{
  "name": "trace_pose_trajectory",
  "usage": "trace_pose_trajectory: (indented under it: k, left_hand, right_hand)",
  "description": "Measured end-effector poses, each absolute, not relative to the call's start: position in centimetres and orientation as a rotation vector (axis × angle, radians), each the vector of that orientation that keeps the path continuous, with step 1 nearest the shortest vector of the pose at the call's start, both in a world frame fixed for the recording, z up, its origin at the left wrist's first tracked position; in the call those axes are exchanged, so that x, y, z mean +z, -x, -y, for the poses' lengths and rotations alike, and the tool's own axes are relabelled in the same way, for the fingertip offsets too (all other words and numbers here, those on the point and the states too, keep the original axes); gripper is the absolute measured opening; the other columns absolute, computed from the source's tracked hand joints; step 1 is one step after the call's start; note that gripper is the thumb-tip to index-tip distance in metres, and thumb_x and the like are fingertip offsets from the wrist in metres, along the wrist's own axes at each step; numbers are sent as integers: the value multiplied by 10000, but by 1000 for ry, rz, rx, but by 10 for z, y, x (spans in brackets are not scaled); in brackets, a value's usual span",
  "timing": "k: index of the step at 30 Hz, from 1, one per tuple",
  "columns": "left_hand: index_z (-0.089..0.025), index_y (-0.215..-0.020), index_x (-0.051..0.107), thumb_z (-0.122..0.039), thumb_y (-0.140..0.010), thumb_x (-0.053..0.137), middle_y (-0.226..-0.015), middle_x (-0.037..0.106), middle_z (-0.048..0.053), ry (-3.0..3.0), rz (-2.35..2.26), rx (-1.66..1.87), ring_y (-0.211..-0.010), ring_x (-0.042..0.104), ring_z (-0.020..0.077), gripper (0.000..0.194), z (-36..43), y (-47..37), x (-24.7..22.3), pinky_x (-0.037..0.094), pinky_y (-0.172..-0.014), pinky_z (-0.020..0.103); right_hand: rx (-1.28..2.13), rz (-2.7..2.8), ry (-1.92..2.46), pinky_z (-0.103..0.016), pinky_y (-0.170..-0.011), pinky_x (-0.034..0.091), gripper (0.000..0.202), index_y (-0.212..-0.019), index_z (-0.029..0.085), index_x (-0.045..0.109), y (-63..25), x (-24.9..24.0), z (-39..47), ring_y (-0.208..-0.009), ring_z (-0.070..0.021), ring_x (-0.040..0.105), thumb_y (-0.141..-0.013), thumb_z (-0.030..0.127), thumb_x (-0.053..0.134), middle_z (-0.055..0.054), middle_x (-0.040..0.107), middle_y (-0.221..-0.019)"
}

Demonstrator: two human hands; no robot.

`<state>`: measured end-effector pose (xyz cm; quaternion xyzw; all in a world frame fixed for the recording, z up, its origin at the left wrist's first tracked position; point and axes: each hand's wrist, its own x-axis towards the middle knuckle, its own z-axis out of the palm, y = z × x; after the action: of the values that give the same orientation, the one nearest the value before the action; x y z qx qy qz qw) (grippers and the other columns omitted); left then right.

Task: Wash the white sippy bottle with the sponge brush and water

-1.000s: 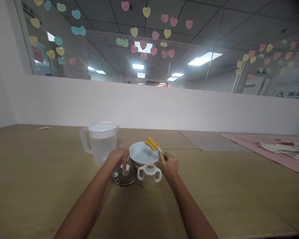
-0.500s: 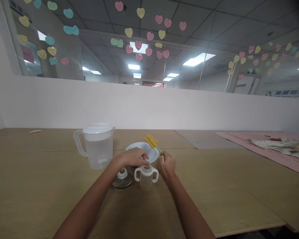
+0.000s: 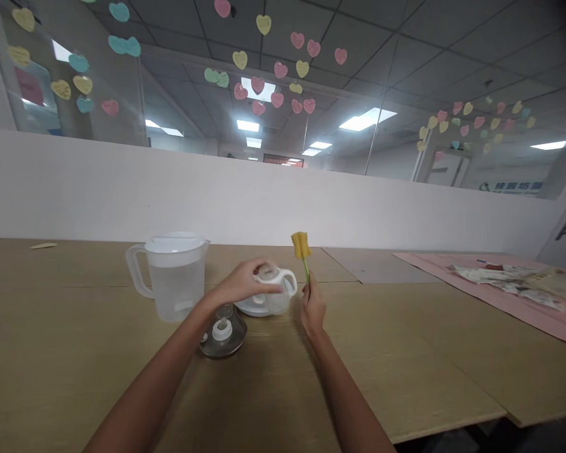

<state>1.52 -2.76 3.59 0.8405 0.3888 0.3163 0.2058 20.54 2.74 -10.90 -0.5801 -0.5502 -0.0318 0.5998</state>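
Note:
My left hand (image 3: 249, 279) is closed around the neck of a clear baby bottle (image 3: 277, 302) with a white two-handled collar, lifted off the table in front of a white bowl (image 3: 253, 308). The bottle's mouth faces up and has no cap on it. A sponge bottle brush (image 3: 300, 245) with a yellow head and a green handle stands upright in my right hand (image 3: 314, 308), whose fingers wrap the handle. Beside my left forearm, a metal tray (image 3: 221, 350) bears a white bottle ring with a teat (image 3: 222, 328) and a clear cap.
A lidded plastic pitcher (image 3: 177, 283) holding clear liquid stands on the wooden table (image 3: 382, 352) at the left. At the right, a pink cloth (image 3: 434, 267) has crumpled fabric on it. A white wall (image 3: 283, 207) runs behind the table.
My left hand has taken hold of the baby bottle and lifted it off the table. My right hand has raised the brush, turning its head upright. The camera view has shifted slightly right.

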Motion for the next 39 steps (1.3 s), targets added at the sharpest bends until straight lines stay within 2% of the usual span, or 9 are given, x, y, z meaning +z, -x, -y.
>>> trace_pose_trajectory:
  k: [3, 5, 9, 14, 20, 27, 31, 35, 39]
  left_hand:
    - [-183, -1055, 540, -500, -654, 609, -1034, 607, 27, -2195, -1118, 1168, -926, 556, 187, 516, 13, -5, 33, 432, -766, 256]
    - [-188, -1064, 534, -465, -629, 645, -1054, 605, 31, -2197, -1238, 1319, -934, 554, 194, 527, 3, 1, 29, 429, -784, 268]
    - [-179, -1007, 534, -388, -614, 678, -1012, 599, 44, -2411, -1453, 1432, -940, 542, 210, 468, -9, 10, 21, 419, -805, 296]
    - [-199, -997, 541, -244, -710, 603, -993, 562, 55, -2834, -1564, 1169, -932, 531, 207, 298, -12, 13, 12, 425, -758, 286]
    - [-185, -1034, 514, -122, -690, 605, -996, 543, 90, -3157, -1638, 893, -928, 522, 241, 362, -17, 8, -1, 400, -782, 332]
    - [-190, -1004, 536, -116, -696, 606, -961, 565, 80, -3263, -1470, 565, -876, 537, 221, 325, -14, -16, -10, 397, -731, 309]
    - [-192, -1004, 552, -87, -730, 548, -979, 571, 92, -3283, -1545, 720, -903, 529, 236, 294, -18, -15, -7, 373, -778, 346]
    - [-192, -1051, 553, -29, -769, 437, -995, 579, 119, -3248, -1770, 852, -941, 521, 266, 346, -25, 6, -3, 338, -827, 406]
    - [-208, -1112, 527, -211, -733, 584, -1036, 576, 96, -2925, -1764, 972, -952, 531, 261, 384, -25, 11, -1, 375, -830, 368]
  right_hand:
    - [-126, 1246, 1280, -238, -678, 400, 440, -1096, 138, 573, -204, -104, -21, -799, -176, 580, -877, 361, 264, -103, 643, -937]
    - [-145, 1287, 1208, -219, -622, 391, 440, -938, 127, 629, -203, -101, -16, -690, -156, 571, -878, 392, 283, -86, 650, -793]
    - [-211, 1506, 1127, -193, -551, 353, 413, -760, 133, 642, -201, -100, -12, -528, -108, 503, -873, 386, 335, -34, 595, -589]
    - [-415, 1644, 1200, -191, -525, 308, 391, -786, 155, 667, -206, -102, -14, -522, -92, 502, -877, 359, 346, -38, 614, -609]
    - [-614, 1661, 1264, -206, -512, 273, 334, -823, 186, 663, -201, -103, -13, -529, -91, 520, -874, 344, 373, -23, 616, -603]
    - [-695, 1748, 1273, -219, -505, 254, 330, -766, 189, 638, -181, -103, -10, -530, -97, 525, -879, 333, 364, -23, 612, -601]
    - [-667, 1677, 1377, -217, -504, 259, 340, -662, 177, 612, -204, -101, -14, -523, -112, 526, -840, 372, 398, -30, 611, -581]
    - [-370, 1467, 1787, -225, -464, 249, 437, -670, 172, 617, -239, -107, -26, -517, -146, 543, -860, 406, 302, -67, 628, -602]
    - [-113, 1340, 2074, -239, -438, 273, 481, -739, 131, 638, -255, -123, -37, -508, -175, 568, -885, 337, 228, -138, 644, -662]
